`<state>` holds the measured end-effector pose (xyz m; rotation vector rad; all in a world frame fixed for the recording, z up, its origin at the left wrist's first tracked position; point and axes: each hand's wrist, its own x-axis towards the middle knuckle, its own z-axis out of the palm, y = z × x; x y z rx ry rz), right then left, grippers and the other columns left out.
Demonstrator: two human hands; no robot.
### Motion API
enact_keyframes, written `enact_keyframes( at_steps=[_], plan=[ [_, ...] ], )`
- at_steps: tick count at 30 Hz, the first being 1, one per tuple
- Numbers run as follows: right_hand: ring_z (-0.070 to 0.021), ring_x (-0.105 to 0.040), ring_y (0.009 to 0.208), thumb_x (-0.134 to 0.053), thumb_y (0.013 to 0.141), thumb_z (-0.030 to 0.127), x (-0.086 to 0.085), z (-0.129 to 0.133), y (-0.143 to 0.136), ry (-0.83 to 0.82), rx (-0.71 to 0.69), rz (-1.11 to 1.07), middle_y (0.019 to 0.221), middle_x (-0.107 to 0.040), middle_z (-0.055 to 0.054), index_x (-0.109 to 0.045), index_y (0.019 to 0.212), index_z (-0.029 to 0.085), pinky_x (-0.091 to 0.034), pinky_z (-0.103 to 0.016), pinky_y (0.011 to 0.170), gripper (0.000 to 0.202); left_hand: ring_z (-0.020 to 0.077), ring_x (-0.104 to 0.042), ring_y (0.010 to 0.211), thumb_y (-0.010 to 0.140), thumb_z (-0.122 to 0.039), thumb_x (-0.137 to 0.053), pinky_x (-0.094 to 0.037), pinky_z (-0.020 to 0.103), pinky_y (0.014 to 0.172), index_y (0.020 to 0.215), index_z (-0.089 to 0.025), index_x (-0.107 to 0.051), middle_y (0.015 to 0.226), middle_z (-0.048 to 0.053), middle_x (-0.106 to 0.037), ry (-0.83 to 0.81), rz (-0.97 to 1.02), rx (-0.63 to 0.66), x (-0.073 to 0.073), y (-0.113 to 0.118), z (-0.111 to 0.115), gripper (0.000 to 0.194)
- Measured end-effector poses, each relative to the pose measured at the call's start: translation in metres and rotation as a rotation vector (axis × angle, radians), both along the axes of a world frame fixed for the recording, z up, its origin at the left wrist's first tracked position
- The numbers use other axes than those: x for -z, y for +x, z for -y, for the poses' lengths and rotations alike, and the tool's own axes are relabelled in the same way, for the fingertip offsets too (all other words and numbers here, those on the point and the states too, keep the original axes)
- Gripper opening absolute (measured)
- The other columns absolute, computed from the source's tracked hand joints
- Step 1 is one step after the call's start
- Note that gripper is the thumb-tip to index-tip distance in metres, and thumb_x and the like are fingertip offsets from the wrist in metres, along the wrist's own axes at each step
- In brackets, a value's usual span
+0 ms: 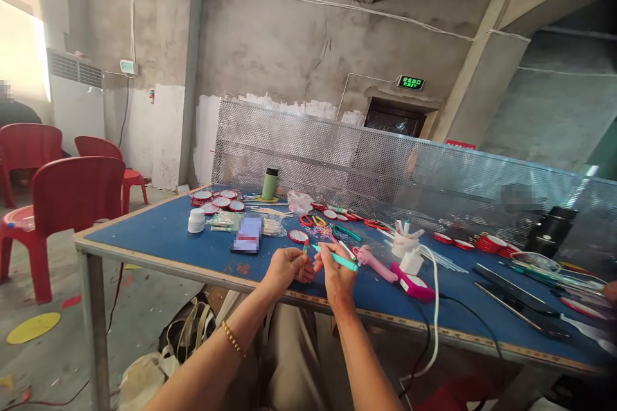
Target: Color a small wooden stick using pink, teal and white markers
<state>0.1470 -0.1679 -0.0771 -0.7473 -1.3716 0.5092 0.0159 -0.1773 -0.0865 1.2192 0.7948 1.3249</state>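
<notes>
While our left hand pinches a slim stick banded with red and green at its upper end, our right hand grips a teal marker like a pen, its tip pointing at the stick, though we cannot tell whether the two touch. We hold both at the near edge of the blue table, with a red-rimmed disc lying just beyond them. To the left we see a phone and a white bottle, and to the right a pink-handled tool near a white cup of markers.
</notes>
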Motion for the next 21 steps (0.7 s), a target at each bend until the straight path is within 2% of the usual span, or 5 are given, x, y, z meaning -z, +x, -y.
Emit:
enact_keyframes(
  at_steps=[3, 8, 13, 16, 21],
  plan=[
    [-0.0113, -0.06, 0.048, -0.067, 0.084, 0.05, 0.004, -0.002, 0.006, -0.031, -0.068, -0.064, 0.07, -0.067, -0.001, -0.067, 0.09, 0.015, -0.05, -0.024, 0.05, 0.035, 0.0174, -0.07, 0.058, 0.075, -0.053, -0.066, -0.055, 0.027, 0.057, 0.086, -0.017, -0.061, 0.063, 0.001, -0.069, 0.011, 0.028, -0.037, 0.002, -0.001, 0.007, 0.038],
    [-0.0117, -0.06, 0.048, -0.068, 0.084, 0.049, 0.009, -0.005, 0.011, -0.075, -0.114, -0.164, 0.069, -0.066, 0.0, -0.066, 0.093, 0.015, -0.049, -0.024, 0.049, 0.036, 0.0177, -0.069, 0.055, 0.076, -0.056, -0.068, -0.054, 0.025, 0.048, 0.09, -0.015, -0.056, 0.07, 0.006, -0.071, 0.003, 0.067, 0.0, -0.003, -0.007, 0.01, 0.045],
    [-0.0112, -0.061, 0.05, -0.066, 0.086, 0.048, 0.011, -0.002, 0.007, -0.038, -0.068, -0.034, 0.073, -0.068, -0.001, -0.067, 0.092, 0.015, -0.049, -0.024, 0.052, 0.034, 0.0143, -0.068, 0.053, 0.081, -0.035, -0.07, -0.056, 0.022, 0.053, 0.087, -0.009, -0.06, 0.068, 0.009, -0.071, -0.029, 0.089, 0.022, -0.006, -0.006, 0.004, 0.029],
    [-0.0113, -0.061, 0.051, -0.065, 0.087, 0.047, 0.013, -0.002, 0.006, -0.022, -0.043, -0.044, 0.072, -0.066, -0.001, -0.068, 0.092, 0.015, -0.051, -0.024, 0.054, 0.032, 0.0123, -0.067, 0.052, 0.083, -0.022, -0.066, -0.057, 0.022, 0.056, 0.083, -0.008, -0.061, 0.066, 0.009, -0.07, -0.074, 0.07, 0.012, -0.008, -0.005, 0.002, 0.015],
    [-0.0119, -0.061, 0.053, -0.064, 0.087, 0.045, 0.013, -0.001, 0.004, -0.007, -0.019, -0.055, 0.07, -0.065, -0.001, -0.068, 0.089, 0.015, -0.052, -0.025, 0.056, 0.031, 0.0131, -0.066, 0.051, 0.083, -0.016, -0.06, -0.056, 0.023, 0.055, 0.078, -0.01, -0.057, 0.063, 0.006, -0.068, -0.115, 0.06, 0.036, -0.012, 0.005, 0.002, 0.008]
  ],
)
